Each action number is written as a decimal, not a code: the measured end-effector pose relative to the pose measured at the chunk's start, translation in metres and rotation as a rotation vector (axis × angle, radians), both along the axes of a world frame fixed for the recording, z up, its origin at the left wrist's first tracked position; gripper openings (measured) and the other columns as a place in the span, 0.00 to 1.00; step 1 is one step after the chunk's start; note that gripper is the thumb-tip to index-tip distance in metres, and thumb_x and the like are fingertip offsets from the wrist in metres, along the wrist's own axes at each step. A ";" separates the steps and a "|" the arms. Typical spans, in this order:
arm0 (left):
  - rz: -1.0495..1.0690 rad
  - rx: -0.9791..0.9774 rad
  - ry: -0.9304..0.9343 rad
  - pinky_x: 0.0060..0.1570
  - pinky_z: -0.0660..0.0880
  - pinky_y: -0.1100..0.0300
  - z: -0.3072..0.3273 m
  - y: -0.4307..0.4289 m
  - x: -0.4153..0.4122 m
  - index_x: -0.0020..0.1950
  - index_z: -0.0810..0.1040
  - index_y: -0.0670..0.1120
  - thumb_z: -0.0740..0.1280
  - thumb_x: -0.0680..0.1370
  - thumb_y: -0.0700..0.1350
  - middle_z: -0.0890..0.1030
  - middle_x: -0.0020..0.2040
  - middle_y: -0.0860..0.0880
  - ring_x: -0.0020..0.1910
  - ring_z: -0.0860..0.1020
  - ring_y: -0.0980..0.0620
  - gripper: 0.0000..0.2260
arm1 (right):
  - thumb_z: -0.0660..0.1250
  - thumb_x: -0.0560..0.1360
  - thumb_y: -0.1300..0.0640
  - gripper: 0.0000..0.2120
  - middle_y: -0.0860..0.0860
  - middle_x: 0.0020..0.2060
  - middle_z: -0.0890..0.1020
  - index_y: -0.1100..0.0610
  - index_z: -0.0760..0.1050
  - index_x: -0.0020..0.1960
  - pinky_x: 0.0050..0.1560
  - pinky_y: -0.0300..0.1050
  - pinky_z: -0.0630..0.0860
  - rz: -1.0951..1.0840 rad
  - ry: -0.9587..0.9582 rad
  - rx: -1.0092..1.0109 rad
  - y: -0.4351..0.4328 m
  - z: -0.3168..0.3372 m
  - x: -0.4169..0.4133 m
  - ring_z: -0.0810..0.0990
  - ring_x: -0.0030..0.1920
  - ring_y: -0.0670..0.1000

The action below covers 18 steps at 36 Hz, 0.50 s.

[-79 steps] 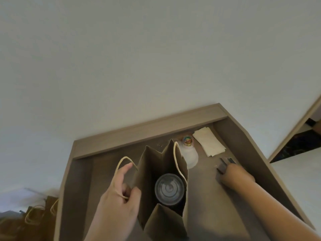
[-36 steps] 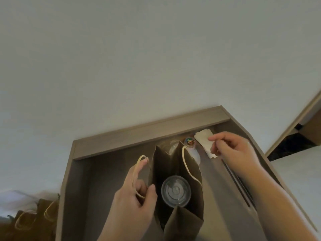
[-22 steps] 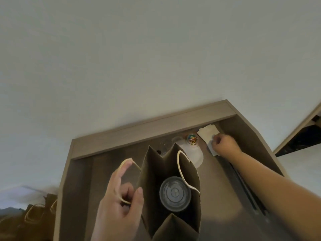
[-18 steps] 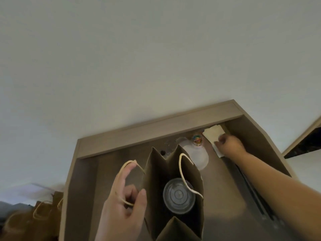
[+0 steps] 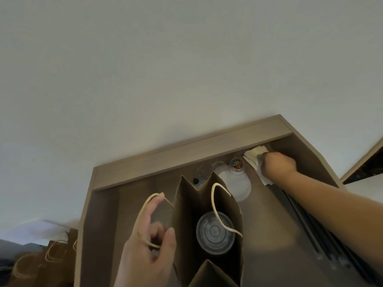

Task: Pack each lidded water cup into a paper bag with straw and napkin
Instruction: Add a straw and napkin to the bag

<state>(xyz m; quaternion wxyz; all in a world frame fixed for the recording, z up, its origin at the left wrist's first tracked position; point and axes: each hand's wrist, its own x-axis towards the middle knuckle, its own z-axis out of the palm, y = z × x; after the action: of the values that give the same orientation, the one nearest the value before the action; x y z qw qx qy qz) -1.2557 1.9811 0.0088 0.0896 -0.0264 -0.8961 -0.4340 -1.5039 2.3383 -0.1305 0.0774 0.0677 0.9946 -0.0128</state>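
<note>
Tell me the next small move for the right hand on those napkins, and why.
Probably pinch off one napkin and lift it toward the paper bag. The right hand rests on the napkin stack in the far corner, nothing yet raised. The left hand holds a handle loop, keeping the bag's mouth open, and the lidded cup already stands inside. No napkin shows in the bag.

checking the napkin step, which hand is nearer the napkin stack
Right. The right hand rests on the napkin stack; the left hand is far off, holding the bag handle.
</note>
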 end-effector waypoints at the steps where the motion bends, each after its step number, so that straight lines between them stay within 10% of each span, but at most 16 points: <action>1: -0.001 -0.001 0.001 0.35 0.71 0.66 0.001 -0.001 0.000 0.75 0.66 0.67 0.70 0.78 0.41 0.71 0.27 0.50 0.26 0.71 0.56 0.31 | 0.62 0.83 0.55 0.11 0.50 0.43 0.81 0.49 0.81 0.61 0.37 0.46 0.81 -0.030 0.021 -0.054 0.001 0.002 0.001 0.81 0.39 0.53; 11: 0.018 0.051 0.003 0.35 0.75 0.54 -0.004 -0.009 0.000 0.73 0.65 0.73 0.69 0.79 0.42 0.73 0.30 0.44 0.27 0.73 0.48 0.32 | 0.71 0.78 0.44 0.02 0.34 0.49 0.79 0.37 0.79 0.48 0.42 0.34 0.76 -0.069 0.185 -0.652 0.013 0.005 0.084 0.81 0.46 0.42; 18: -0.018 0.081 0.005 0.32 0.74 0.53 -0.008 -0.007 -0.003 0.74 0.65 0.72 0.68 0.80 0.46 0.74 0.30 0.44 0.25 0.73 0.48 0.29 | 0.70 0.79 0.45 0.08 0.43 0.69 0.75 0.43 0.83 0.56 0.69 0.47 0.74 0.116 0.088 -0.415 -0.016 -0.016 0.145 0.74 0.68 0.49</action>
<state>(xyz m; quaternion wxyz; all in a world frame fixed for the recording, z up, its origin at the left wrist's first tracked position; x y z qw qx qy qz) -1.2583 1.9745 0.0009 0.0890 -0.0319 -0.8774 -0.4704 -1.3590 2.3221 -0.1465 0.0471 -0.0076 0.9753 -0.2158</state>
